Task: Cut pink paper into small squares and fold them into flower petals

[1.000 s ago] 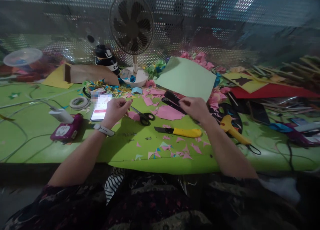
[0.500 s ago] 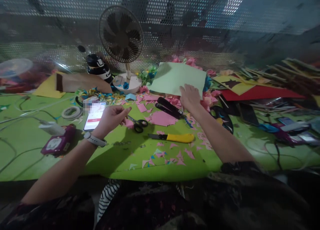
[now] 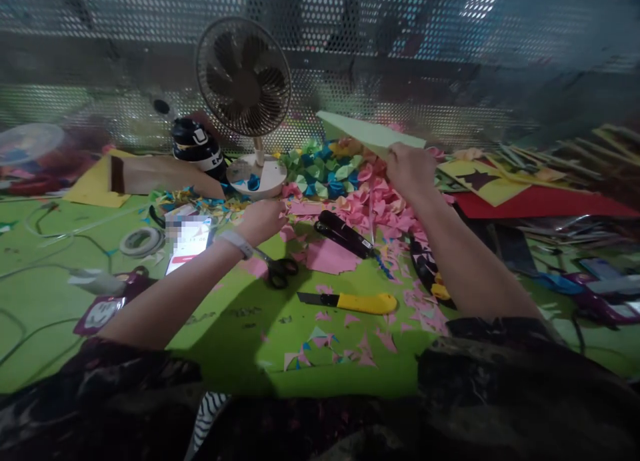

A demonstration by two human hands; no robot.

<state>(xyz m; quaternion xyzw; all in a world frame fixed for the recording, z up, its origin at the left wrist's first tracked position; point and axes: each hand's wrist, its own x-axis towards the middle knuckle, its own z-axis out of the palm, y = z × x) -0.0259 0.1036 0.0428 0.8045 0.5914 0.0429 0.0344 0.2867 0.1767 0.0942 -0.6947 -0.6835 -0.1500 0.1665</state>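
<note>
My right hand [image 3: 413, 171] grips the near edge of a light green paper sheet [image 3: 367, 133], which is lifted and tilted at the back of the table. Under and before the sheet lies a heap of folded paper pieces, pink [image 3: 380, 197] on the right, green and blue [image 3: 327, 171] on the left. My left hand [image 3: 263, 221] reaches forward over the paper scraps, left of the heap; its fingertips are hard to make out. Below it rest scissors [image 3: 281, 272] with black handles. A black stapler [image 3: 344, 233] lies between my hands, over a pink paper piece [image 3: 327, 255].
A yellow utility knife [image 3: 367, 303] lies near the front, blade exposed. A small fan [image 3: 245, 81] stands behind my left hand. A phone [image 3: 187, 244], a tape roll [image 3: 141, 241] and cables are on the left. Red paper [image 3: 540, 204] lies to the right.
My right hand has raised the green sheet off the heap, uncovering the folded pieces. My left hand has moved forward and right, from beside the phone to the scraps near the fan.
</note>
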